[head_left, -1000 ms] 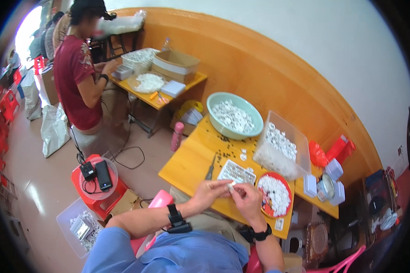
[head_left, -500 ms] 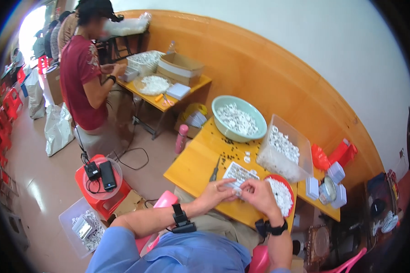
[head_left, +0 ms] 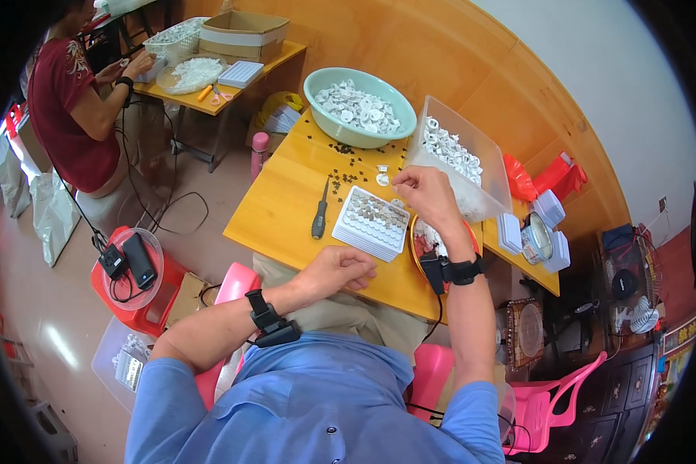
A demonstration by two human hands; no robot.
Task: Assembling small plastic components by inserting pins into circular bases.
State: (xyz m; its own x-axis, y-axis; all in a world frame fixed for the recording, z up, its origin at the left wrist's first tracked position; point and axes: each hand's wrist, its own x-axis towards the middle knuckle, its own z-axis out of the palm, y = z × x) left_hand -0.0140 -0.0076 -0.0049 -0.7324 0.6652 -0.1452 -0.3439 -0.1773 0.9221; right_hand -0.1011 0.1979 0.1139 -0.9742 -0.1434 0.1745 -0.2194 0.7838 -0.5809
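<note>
My left hand (head_left: 339, 271) hovers at the table's near edge, fingers curled together beside the near side of a stack of white slotted trays (head_left: 361, 243). The top tray holds rows of small metallic round pieces. My right hand (head_left: 428, 195) is raised beyond the trays, thumb and fingertips pinched beside small white round parts (head_left: 382, 179) on the table. Whatever is in either hand is hidden or too small to make out. Left of the trays lies a dark-handled screwdriver (head_left: 319, 222). Scattered small black parts (head_left: 345, 176) lie above it.
A green basin (head_left: 317, 97) and a clear plastic bin (head_left: 472, 203) hold white parts. A red-rimmed bowl (head_left: 414, 246) sits under my right wrist. A co-worker in a dark red shirt (head_left: 60, 116) handles parts at another table (head_left: 189, 99). A pink bottle (head_left: 260, 153) stands left.
My hands have separated. The right one has moved up and away toward the white parts, while the left has drawn back toward me, uncovering the trays. The view has shifted.
</note>
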